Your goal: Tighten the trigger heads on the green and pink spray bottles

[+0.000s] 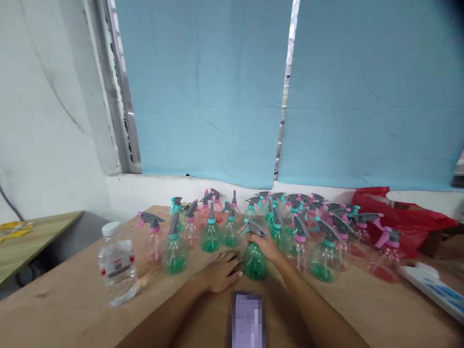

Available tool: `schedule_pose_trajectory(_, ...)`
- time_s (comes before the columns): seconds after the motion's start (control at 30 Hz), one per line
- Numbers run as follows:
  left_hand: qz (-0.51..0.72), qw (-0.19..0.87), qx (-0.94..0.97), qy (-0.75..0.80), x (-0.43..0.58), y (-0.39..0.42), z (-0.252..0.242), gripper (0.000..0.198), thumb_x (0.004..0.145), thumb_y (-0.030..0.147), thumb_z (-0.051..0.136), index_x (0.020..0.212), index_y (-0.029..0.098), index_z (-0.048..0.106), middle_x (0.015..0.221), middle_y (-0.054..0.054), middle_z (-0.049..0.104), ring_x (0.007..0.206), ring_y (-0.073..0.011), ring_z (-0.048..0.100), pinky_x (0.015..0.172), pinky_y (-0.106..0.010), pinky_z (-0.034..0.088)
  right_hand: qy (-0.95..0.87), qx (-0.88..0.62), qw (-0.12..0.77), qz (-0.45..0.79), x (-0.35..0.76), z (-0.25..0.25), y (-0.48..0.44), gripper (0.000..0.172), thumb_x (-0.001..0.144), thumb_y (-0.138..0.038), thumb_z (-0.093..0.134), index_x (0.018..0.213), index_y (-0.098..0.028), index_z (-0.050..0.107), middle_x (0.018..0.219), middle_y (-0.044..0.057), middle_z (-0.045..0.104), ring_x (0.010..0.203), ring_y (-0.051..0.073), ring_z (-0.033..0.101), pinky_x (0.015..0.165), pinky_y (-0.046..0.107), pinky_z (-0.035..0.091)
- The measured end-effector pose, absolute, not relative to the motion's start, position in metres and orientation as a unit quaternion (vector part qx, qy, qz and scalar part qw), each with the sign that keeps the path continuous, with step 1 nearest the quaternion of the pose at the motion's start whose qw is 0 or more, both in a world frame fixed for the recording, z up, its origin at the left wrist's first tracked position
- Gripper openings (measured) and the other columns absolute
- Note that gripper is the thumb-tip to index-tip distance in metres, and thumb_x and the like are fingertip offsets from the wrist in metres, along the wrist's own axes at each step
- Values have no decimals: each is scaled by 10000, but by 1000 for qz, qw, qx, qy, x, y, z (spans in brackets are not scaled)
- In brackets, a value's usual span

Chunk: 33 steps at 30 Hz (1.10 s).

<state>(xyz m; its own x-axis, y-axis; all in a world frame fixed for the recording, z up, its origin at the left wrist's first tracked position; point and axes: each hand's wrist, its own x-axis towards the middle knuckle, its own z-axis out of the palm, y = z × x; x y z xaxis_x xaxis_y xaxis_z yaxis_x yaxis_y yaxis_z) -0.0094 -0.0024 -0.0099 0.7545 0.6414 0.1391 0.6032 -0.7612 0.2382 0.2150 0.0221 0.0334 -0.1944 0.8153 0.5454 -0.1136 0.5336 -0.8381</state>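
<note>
My right hand [266,244] is wrapped round the neck of a green spray bottle [255,265], just below its grey and teal trigger head. The bottle stands upright on the wooden table [72,309]. Flat on the tabletop, to the left of that bottle, my left hand [220,273] lies with its fingers stretched out and holds nothing. Left of my left hand stand another green spray bottle [175,256] and a pink spray bottle [155,246]. A phone-like object [248,321], pixelated over, lies between my forearms.
Several more green and pink spray bottles crowd the back and right, among them a green one [324,263]. A clear water bottle [118,266] stands at left. A red plastic bag [395,217] and a white-and-blue box [435,285] are at right. Blue curtains [206,87] hang behind.
</note>
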Motion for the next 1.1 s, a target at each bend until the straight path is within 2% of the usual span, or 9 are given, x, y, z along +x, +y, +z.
schedule_pose_trajectory(0.17,104,90,932,336,-9,-2,-11,610,1037,575,395,1531,221,450,1599,-159,393,1472,-386,336,1185,-582,286,-631,-278,589,422,210,34,21,304,649,-215,555,870,-231,764,830,11,749,596,156,594,635,303,505)
schedule_pose_trajectory(0.37,102,90,931,340,-10,-2,-11,612,1035,588,396,1536,241,442,1594,-147,403,1462,-376,354,1179,-577,297,-595,-310,615,414,207,34,17,146,609,-205,557,661,-222,693,650,-5,672,622,171,592,607,283,480)
schedule_pose_trajectory(0.57,102,95,930,341,-10,-4,-8,609,1036,583,398,1537,240,444,1607,-148,382,1470,-386,334,1183,-588,284,-635,-297,593,396,210,37,16,276,641,-210,538,799,-229,764,743,-2,716,625,162,590,664,297,495)
schedule_pose_trajectory(0.73,82,89,930,346,-8,-7,-3,627,1042,575,376,1555,215,411,1611,-165,370,1478,-386,325,1179,-591,290,-648,-308,586,376,212,33,20,320,671,-219,548,898,-226,774,732,-11,707,647,164,592,698,299,488)
schedule_pose_trajectory(0.9,83,83,931,346,-8,-4,-6,629,1040,593,368,1558,238,406,1614,-141,372,1480,-367,330,1190,-564,286,-656,-299,580,380,212,31,22,326,689,-214,536,913,-219,771,761,-3,709,641,159,587,700,296,494)
schedule_pose_trajectory(1.1,106,92,929,341,-9,-3,-9,610,1032,575,404,1540,239,441,1610,-142,382,1476,-378,337,1184,-587,291,-659,-308,577,371,213,28,25,337,689,-204,531,921,-225,775,787,-2,721,661,166,600,704,302,491)
